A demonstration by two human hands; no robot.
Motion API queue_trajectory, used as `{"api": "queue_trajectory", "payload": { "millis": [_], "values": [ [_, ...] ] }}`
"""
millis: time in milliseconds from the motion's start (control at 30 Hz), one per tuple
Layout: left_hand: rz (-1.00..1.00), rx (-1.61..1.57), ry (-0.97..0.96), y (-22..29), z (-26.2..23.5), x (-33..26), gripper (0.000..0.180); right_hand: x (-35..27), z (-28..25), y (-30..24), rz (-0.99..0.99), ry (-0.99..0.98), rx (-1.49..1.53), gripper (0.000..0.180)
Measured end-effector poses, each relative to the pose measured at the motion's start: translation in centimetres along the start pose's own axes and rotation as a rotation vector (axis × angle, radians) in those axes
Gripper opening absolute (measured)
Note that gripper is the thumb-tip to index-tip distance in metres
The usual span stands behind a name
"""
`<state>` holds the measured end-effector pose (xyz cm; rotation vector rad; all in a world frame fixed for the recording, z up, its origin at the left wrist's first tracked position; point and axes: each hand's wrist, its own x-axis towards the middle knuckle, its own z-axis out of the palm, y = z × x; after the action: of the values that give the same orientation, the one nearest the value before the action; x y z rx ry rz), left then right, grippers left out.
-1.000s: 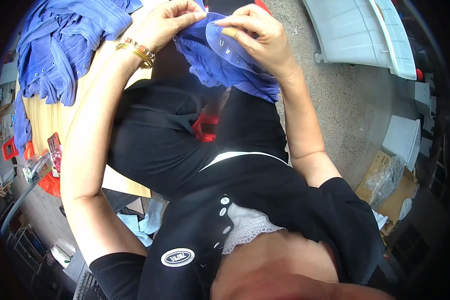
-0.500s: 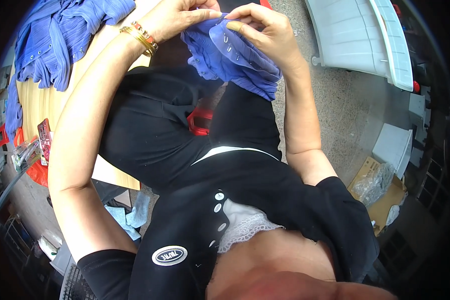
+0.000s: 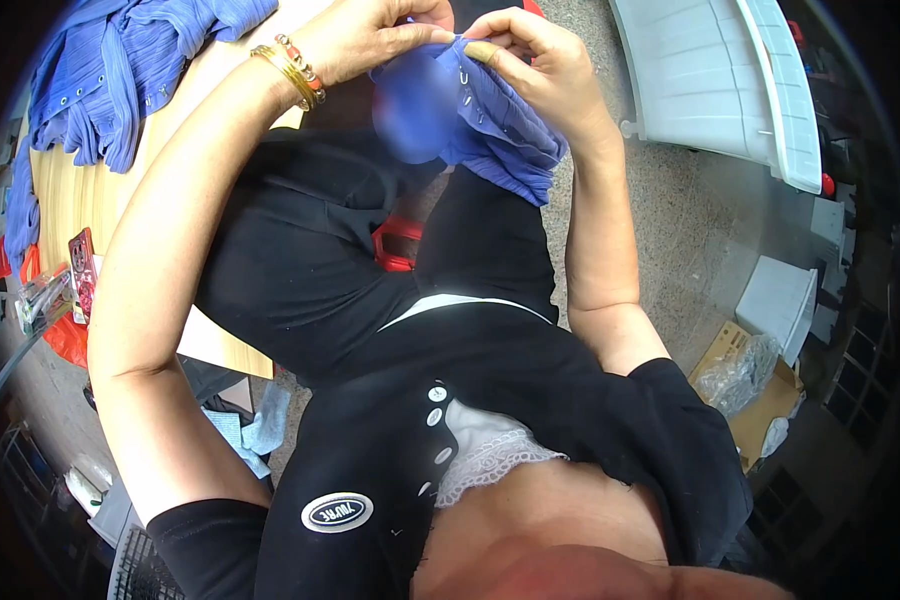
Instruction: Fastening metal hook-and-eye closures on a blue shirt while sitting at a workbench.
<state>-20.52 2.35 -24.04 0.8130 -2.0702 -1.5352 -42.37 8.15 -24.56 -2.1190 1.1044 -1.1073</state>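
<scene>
Both hands pinching a blue garment above the lap.
Left hand [image 3: 370, 40] and right hand [image 3: 540, 65] each grip the blue garment [image 3: 500, 135] edge between thumb and fingers; more blue cloth [image 3: 120, 80] lies on the worktop [image 3: 60, 200].

A pale wooden table [image 3: 65, 205] on the left carries a heap of blue ribbed garments [image 3: 100, 70] at its far end.

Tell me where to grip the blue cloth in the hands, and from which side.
Grip the blue cloth at its top edge, likely from above. The left hand and right hand pinch that edge taut between them, so it is the firm part; the rest hangs in loose folds over the lap.
</scene>
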Motion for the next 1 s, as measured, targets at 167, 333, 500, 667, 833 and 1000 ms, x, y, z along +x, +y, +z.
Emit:
{"api": "queue_trajectory", "payload": {
  "millis": [167,333,500,667,833,1000],
  "values": [
    [0.028,0.148,-0.036,0.8,-0.1,-0.1,0.011,0.4,-0.3,-0.9,0.145,-0.049,0.067,0.012],
    [0.126,0.288,-0.032,1.6,-0.2,-0.3,0.008,0.1,0.2,-1.6,0.194,0.018,0.154,0.008],
    [0.129,0.334,-0.004,2.3,0.1,-0.2,0.007,-0.5,0.6,-0.7,0.123,0.131,0.251,0.009],
    [-0.042,0.121,0.034,1.1,0.1,-0.1,0.014,-0.9,1.2,1.5,0.004,0.245,0.53,0.008],
    [-0.19,-0.01,0.126,-1.6,-1.1,0.4,0.012,-1.4,2.8,1.6,0.337,0.365,0.578,0.008],
    [-0.145,0.115,0.152,0.2,-1.4,0.2,0.014,-3.9,2.6,3.4,0.108,0.314,0.101,0.022]
  ]
}}
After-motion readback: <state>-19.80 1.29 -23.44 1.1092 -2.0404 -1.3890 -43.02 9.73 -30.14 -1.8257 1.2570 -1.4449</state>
